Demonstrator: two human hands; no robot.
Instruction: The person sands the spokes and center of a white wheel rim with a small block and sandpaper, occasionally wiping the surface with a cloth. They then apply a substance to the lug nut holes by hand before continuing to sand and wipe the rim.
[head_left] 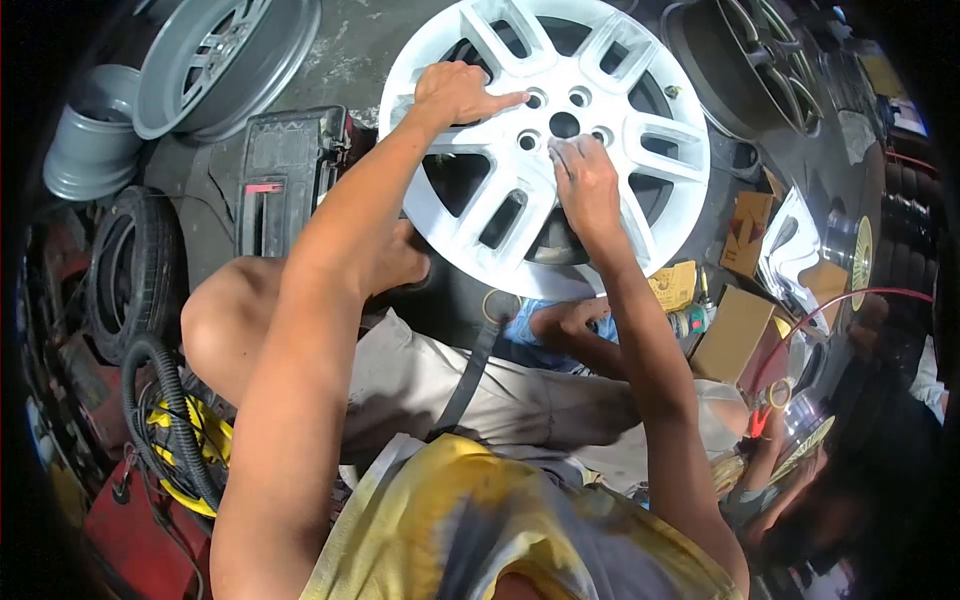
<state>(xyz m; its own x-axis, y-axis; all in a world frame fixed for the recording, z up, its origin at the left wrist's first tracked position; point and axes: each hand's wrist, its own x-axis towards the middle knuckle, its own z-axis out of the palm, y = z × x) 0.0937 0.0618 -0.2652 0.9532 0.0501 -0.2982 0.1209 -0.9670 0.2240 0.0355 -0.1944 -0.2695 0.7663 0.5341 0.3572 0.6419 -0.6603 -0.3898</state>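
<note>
A white alloy wheel rim (505, 250) with paired spokes lies face up in front of me. My left hand (456, 93) grips a spoke at its upper left, thumb stretched toward a bolt hole. Beside the centre hole (565, 124), my right hand (588, 185) presses on the face with its fingers bunched together. Greyish fingertips show there; whether a thin piece is pinched under them I cannot make out. Part of the rim's lower edge is hidden behind my right forearm.
Silver rims (215, 60) stand at upper left, near a black toolbox (290, 175) and a tire (135, 270). Another rim (745, 70) leans at upper right. Cardboard boxes (735, 335), a red hose (870, 292) and another person's hand (765, 440) are on the right.
</note>
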